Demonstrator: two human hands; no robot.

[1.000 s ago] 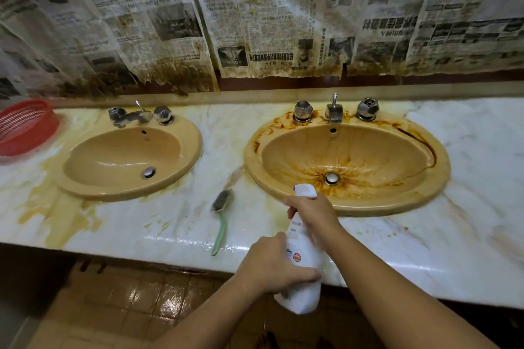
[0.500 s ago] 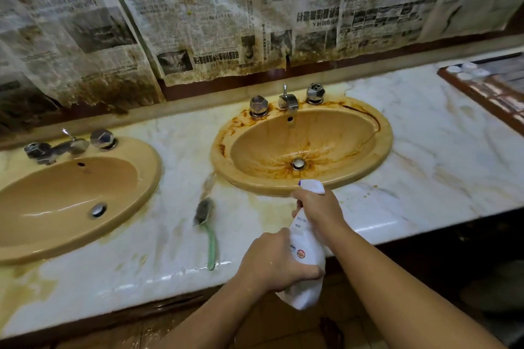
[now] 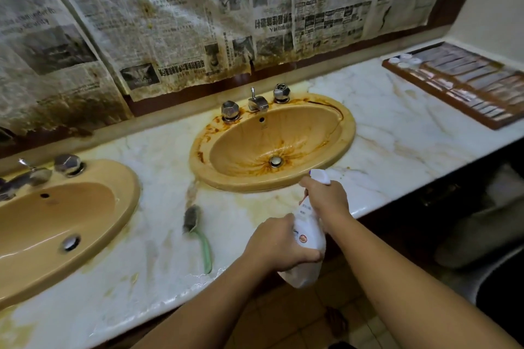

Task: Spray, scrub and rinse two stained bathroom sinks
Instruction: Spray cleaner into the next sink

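While hands (image 3: 279, 244) (image 3: 326, 198) grip spray bottle (image 3: 310, 234), brown-streaked sink (image 3: 348, 133)

The counter (image 3: 397, 133) is viewed closely from one head-worn camera, aimed forward and down over its front edge. The left sink (image 3: 124, 198) is cropped.

Glossy ceramic sinks (image 3: 272, 144); chrome taps (image 3: 256, 103); polished marble counter (image 3: 397, 133); plastic bottle (image 3: 309, 238); stained newspaper (image 3: 170, 22).

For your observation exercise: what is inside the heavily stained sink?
Brown streaks run down to a metal drain stopper; an overflow hole sits under the spout. What lies beneath it is hidden.
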